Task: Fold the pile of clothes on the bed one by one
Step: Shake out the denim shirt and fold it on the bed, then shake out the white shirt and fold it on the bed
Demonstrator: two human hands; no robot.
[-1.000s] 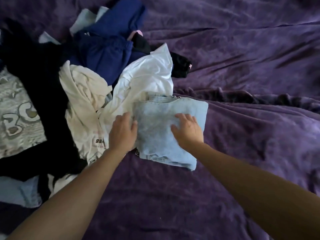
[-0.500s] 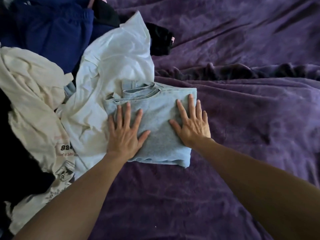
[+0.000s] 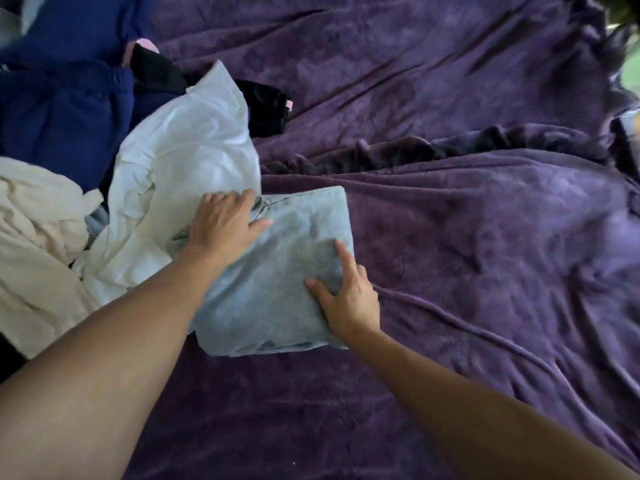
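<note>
- On the purple blanket [image 3: 485, 237], beside the clothes pile [image 3: 180, 161], lie folded jeans [image 3: 284, 271].
- Left hand [image 3: 221, 226] rests flat on their far corner.
- Right hand [image 3: 351, 299] grips their right edge, fingers curled.

The folded denim [image 3: 287, 271] is showing a pale, faded blue. Left of the denim, a plain white shirt [image 3: 187, 168] and a cream garment [image 3: 38, 220] are lying. Beyond the denim, navy clothes [image 3: 62, 109] and a black piece [image 3: 266, 105] with pink trim are showing. The blanket [image 3: 485, 237] is showing deep purple.
</note>
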